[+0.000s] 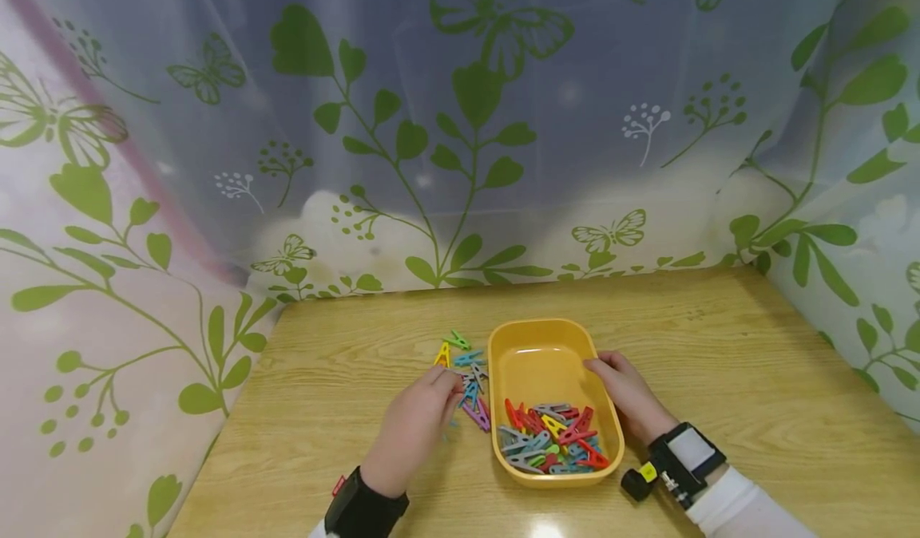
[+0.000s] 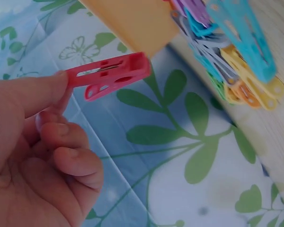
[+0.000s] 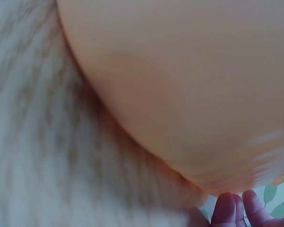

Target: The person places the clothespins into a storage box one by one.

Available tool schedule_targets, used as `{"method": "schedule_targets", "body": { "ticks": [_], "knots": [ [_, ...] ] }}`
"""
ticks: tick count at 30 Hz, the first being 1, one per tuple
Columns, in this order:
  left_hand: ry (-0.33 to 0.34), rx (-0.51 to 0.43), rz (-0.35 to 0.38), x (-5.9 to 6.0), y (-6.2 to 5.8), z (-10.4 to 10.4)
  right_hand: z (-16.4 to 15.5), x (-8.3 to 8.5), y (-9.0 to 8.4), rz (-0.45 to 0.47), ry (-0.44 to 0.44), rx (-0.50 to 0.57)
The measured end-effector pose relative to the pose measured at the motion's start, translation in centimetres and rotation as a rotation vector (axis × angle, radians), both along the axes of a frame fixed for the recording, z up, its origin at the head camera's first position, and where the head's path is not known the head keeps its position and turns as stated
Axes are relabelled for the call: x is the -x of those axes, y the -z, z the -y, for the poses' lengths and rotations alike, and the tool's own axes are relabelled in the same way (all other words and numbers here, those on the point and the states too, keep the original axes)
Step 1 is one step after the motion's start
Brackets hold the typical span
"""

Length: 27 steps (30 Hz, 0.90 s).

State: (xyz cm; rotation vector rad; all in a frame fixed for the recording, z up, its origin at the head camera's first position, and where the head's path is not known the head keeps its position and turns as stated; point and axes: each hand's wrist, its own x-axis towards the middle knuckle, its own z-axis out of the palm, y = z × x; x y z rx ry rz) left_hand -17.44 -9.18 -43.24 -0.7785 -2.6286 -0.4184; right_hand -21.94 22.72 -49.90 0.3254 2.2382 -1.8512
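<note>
In the left wrist view, a red clothespin (image 2: pixel 109 72) is pinched at one end between the thumb and forefinger of my left hand (image 1: pixel 417 426); the other fingers curl beneath. From the head view that clothespin is hidden by the hand, which is over a loose pile of colored clothespins (image 1: pixel 470 390) on the table. My right hand (image 1: pixel 632 394) grips the right side of a yellow plastic tray (image 1: pixel 542 330), thumb on the rim and fingers against the outer wall. Red, gray, blue, yellow and green clothespins (image 1: pixel 553 434) fill the tray's near half.
The wooden table (image 1: pixel 345 338) meets a curtain (image 1: pixel 402 163) printed with leaves and butterflies at the back and sides. Both wrists wear black straps, and a small black and yellow device (image 1: pixel 640 480) sticks out from the right one.
</note>
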Motion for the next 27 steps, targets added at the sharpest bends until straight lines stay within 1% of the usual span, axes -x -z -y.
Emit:
{"method": "schedule_targets", "body": {
  "ticks": [3,8,11,15,19,23,27],
  "knots": [
    [0.035,-0.006,0.006,-0.2,-0.2,-0.7,-0.1,0.0,0.0,0.003,0.0,0.003],
    [0.163,-0.053,0.071,-1.1,-0.3,-2.3,-0.1,0.0,-0.1,0.001,0.001,0.002],
    [0.215,-0.046,0.085,-1.7,-0.3,-3.3,0.0,0.0,-0.1,-0.003,0.005,0.001],
    [0.251,-0.036,0.083,-2.4,-0.3,-4.2,0.0,0.0,-0.1,0.0,0.007,0.0],
    [0.293,-0.026,0.067,-2.7,-0.2,-4.9,0.0,0.0,0.0,0.003,0.007,0.004],
    [0.324,-0.008,0.053,-2.7,0.3,-5.4,0.0,0.0,-0.1,-0.002,0.006,0.005],
    [0.318,0.014,0.065,-2.5,0.9,-5.7,0.0,-0.1,-0.2,-0.004,0.008,0.002]
  ]
}}
